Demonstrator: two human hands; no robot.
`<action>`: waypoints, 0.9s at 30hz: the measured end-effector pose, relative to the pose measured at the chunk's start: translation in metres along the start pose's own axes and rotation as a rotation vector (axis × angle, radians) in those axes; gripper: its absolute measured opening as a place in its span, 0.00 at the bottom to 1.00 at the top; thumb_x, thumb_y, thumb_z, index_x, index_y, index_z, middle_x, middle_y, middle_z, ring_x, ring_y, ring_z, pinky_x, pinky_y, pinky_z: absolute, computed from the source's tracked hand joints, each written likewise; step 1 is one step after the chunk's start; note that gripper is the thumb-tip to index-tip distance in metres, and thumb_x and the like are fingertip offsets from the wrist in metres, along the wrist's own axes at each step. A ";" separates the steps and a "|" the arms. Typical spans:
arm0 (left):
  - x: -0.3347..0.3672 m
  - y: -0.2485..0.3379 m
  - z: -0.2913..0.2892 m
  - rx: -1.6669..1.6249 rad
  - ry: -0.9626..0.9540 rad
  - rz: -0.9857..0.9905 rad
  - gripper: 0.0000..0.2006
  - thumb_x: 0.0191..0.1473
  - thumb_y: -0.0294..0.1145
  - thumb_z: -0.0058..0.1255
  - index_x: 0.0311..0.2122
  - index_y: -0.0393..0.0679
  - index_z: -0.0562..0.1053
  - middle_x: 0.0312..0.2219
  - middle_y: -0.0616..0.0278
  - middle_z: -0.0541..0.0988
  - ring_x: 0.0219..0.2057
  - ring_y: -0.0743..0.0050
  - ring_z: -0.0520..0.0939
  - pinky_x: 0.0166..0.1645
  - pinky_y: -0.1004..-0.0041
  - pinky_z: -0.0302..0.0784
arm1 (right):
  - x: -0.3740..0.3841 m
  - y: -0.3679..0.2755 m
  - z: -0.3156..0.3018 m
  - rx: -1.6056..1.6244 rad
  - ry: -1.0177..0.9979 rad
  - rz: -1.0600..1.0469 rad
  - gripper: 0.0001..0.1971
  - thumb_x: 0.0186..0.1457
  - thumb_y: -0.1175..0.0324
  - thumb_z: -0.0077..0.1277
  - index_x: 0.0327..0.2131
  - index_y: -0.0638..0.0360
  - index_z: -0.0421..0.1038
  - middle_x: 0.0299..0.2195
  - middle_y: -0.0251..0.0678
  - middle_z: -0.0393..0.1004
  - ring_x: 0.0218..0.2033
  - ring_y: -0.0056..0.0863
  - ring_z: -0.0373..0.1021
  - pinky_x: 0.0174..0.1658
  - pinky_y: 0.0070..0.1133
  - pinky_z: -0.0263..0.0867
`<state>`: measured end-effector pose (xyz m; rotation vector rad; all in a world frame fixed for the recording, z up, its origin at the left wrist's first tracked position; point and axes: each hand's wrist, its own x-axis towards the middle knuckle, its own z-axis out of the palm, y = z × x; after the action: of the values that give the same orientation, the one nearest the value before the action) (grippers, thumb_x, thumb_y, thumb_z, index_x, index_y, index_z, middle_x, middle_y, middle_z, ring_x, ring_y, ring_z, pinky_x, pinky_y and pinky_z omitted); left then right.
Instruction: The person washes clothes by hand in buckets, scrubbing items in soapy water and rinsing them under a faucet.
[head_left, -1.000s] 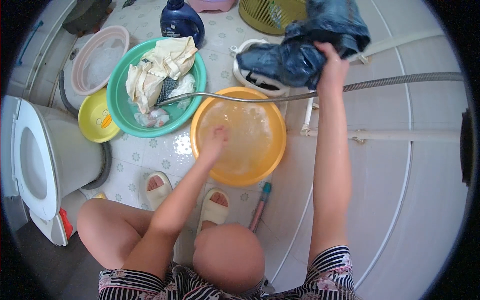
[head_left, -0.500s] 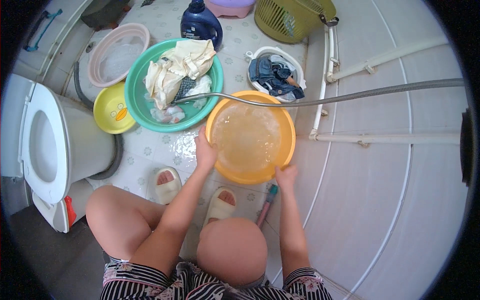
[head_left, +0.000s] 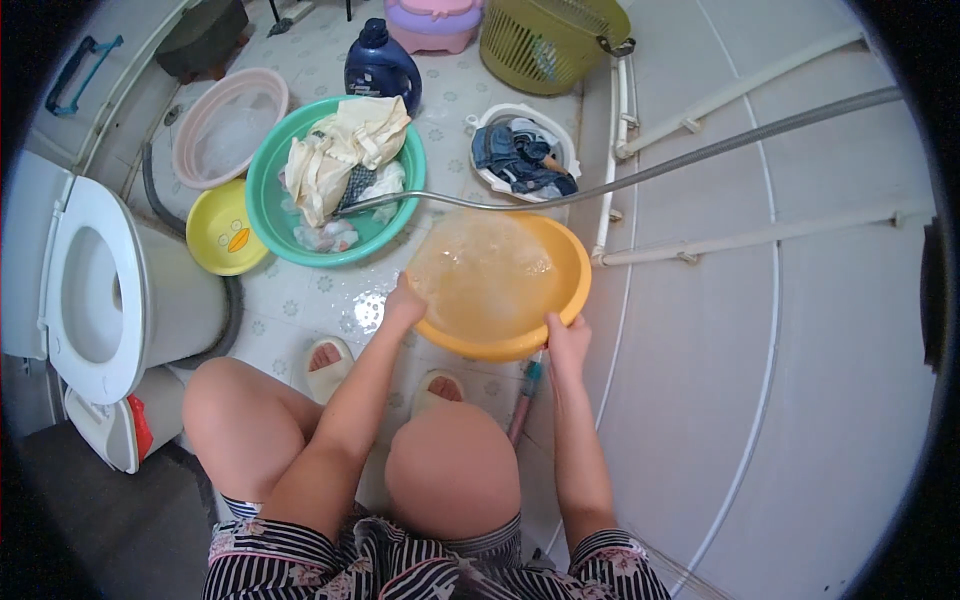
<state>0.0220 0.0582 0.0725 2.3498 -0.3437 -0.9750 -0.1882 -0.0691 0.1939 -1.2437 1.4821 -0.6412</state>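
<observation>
My left hand (head_left: 403, 303) grips the left rim of an orange basin (head_left: 492, 349), and my right hand (head_left: 567, 343) grips its near right rim. The basin is tilted, with its far left side lower. Cloudy water (head_left: 478, 270) has run to that side and reaches the rim there. Just beyond my left hand stands a green basin (head_left: 262, 200) with a cream cloth garment (head_left: 345, 150) and other wet pieces in it. A grey shower hose (head_left: 660, 168) crosses above the orange basin's far edge, its end lying in the green basin.
A white basin (head_left: 555, 193) of dark denim sits at the far right. A pink basin (head_left: 185, 150), yellow basin (head_left: 215, 268), blue detergent bottle (head_left: 385, 75) and green basket (head_left: 545, 60) surround the work. A toilet (head_left: 150, 300) stands left; wall pipes (head_left: 750, 238) run right. The floor is wet.
Both hands have tipped the orange basin, raising its near right side, and its water has shifted to the far left. The view has shifted slightly.
</observation>
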 end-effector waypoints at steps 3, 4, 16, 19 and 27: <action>-0.003 -0.012 0.017 -0.006 -0.280 0.123 0.25 0.42 0.31 0.50 0.49 0.38 0.68 0.37 0.40 0.77 0.43 0.49 0.77 0.44 0.63 0.73 | -0.001 -0.042 0.006 -0.029 -0.037 -0.137 0.08 0.45 0.73 0.51 0.30 0.69 0.68 0.19 0.36 0.71 0.13 0.19 0.65 0.15 0.17 0.59; 0.012 -0.040 0.020 -0.097 -0.252 0.032 0.21 0.42 0.31 0.49 0.45 0.37 0.71 0.37 0.42 0.77 0.42 0.51 0.78 0.44 0.64 0.74 | -0.002 -0.050 0.024 -0.045 -0.084 -0.132 0.08 0.45 0.73 0.51 0.30 0.69 0.68 0.19 0.36 0.72 0.13 0.19 0.65 0.15 0.17 0.60; 0.000 -0.047 0.034 -0.559 -0.660 -0.243 0.06 0.44 0.26 0.48 0.30 0.43 0.73 0.18 0.66 0.71 0.15 0.77 0.71 0.16 0.77 0.61 | -0.035 -0.092 0.054 -0.236 -0.211 -0.190 0.14 0.48 0.67 0.54 0.20 0.68 0.66 0.13 0.39 0.71 0.12 0.24 0.70 0.17 0.21 0.65; 0.013 -0.064 0.040 -0.694 -0.880 -0.311 0.06 0.49 0.30 0.49 0.33 0.43 0.73 0.20 0.64 0.73 0.16 0.78 0.71 0.16 0.78 0.62 | -0.057 -0.129 0.090 -0.478 -0.299 -0.406 0.17 0.48 0.63 0.53 0.16 0.68 0.67 0.12 0.41 0.72 0.11 0.29 0.70 0.21 0.23 0.68; 0.011 -0.044 0.051 -1.058 -1.303 -0.404 0.12 0.49 0.33 0.52 0.39 0.40 0.74 0.29 0.55 0.79 0.22 0.76 0.78 0.21 0.82 0.71 | -0.047 -0.153 0.128 -0.707 -0.328 -0.622 0.19 0.46 0.62 0.53 0.11 0.65 0.68 0.10 0.42 0.70 0.14 0.37 0.70 0.25 0.28 0.69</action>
<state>-0.0062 0.0683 0.0107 0.6231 0.1972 -2.0983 -0.0187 -0.0471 0.3059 -2.2828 1.0544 -0.2654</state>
